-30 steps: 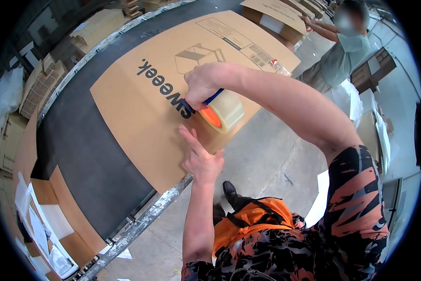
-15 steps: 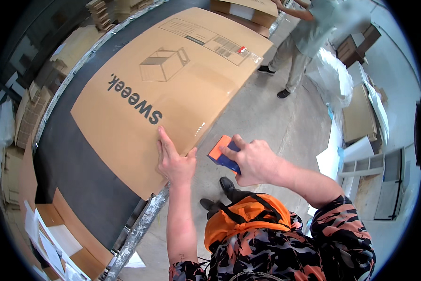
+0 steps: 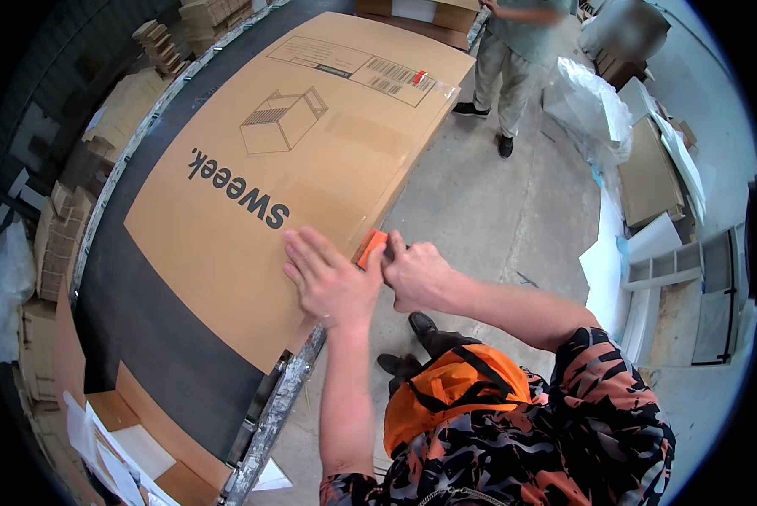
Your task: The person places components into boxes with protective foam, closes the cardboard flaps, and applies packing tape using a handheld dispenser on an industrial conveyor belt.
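A large flat cardboard box [image 3: 345, 181] with printed lettering and a line drawing lies on the dark conveyor belt [image 3: 189, 363]. My left hand [image 3: 332, 282] rests on its top near the close right edge, fingers stretched out and nearly flat. In my right hand [image 3: 422, 274] is a blocky orange-and-blue hand tool [image 3: 372, 247], its exact kind unclear. The tool is against the box's right edge, beside my left thumb. My fingers hide most of its blue part.
A worn metal rail [image 3: 281, 405] edges the conveyor. An open carton with papers [image 3: 134, 451] stands at the lower left. Beyond the box, a person [image 3: 509, 63] stands by another carton [image 3: 421, 21]. Plastic wrap [image 3: 589, 110] and boards [image 3: 652, 173] line the right wall.
My right hand has brought the orange-and-blue tool left to the box's edge. My left hand has shifted slightly right, its fingers now flatter. The other person's stance has changed.
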Available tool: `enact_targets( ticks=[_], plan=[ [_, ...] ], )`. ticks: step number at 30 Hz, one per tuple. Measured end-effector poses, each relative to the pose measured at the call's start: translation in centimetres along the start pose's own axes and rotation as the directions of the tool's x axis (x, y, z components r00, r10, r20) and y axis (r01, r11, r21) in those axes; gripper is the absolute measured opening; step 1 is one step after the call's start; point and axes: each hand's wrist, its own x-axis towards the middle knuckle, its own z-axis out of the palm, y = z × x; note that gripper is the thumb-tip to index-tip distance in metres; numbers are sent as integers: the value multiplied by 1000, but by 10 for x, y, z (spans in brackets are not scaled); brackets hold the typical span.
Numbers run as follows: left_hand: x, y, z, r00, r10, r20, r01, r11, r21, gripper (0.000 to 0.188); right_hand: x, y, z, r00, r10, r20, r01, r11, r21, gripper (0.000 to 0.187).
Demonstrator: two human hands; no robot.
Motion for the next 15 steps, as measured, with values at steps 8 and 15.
enact_targets(
  ticks=[8, 15],
  plan=[
    [0, -4, 29, 982, 33, -186, 1, 984, 179, 88, 0, -15, 21, 999, -28, 37, 36, 973, -230, 75],
    [-7, 11, 37, 969, 52, -242, 22, 956, 293, 85, -69, 57, 41, 993, 104, 53, -110, 986, 122, 77]
  ],
)
